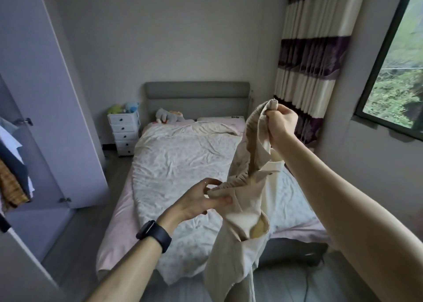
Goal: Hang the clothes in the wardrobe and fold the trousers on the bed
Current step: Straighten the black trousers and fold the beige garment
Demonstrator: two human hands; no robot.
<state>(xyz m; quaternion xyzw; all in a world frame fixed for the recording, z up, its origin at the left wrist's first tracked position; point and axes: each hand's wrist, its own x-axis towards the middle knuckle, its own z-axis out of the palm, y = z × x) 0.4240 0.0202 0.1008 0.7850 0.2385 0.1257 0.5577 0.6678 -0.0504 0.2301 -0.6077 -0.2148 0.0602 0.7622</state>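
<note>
Status: beige soft-woven trousers (247, 210) are in the air over the foot-end right corner of the bed (114, 233), not yet laid down. Right hand (281, 123) is raised, fist clenched round one end of the ribbed elastic waistband. Left hand (201, 201) sits lower and nearer the body, thumb and fingers pinching another stretch of the same waistband. My read: the hands are spreading the waistband to find its two sides, so the legs drop straight and can be matched before the fold. Right end is high and left end low, so the cloth hangs twisted. A pocket opening gapes at the hip, and the legs run out of the bottom of the view. Fabric looks light, limp and quick to crease. The gathered waistband is the only firmer part, hence the grip there. Bed carries a crumpled white quilt (183, 155) with a faint print over a pink sheet, with a grey padded headboard (196, 95) at the far edge. It's a soft, uneven surface, so the fold will likely need smoothing. Pale wardrobe (45, 84) at left stands open, with dark and checked garments (13, 171) hanging inside. Black smartwatch (154, 235) on the left wrist.
</note>
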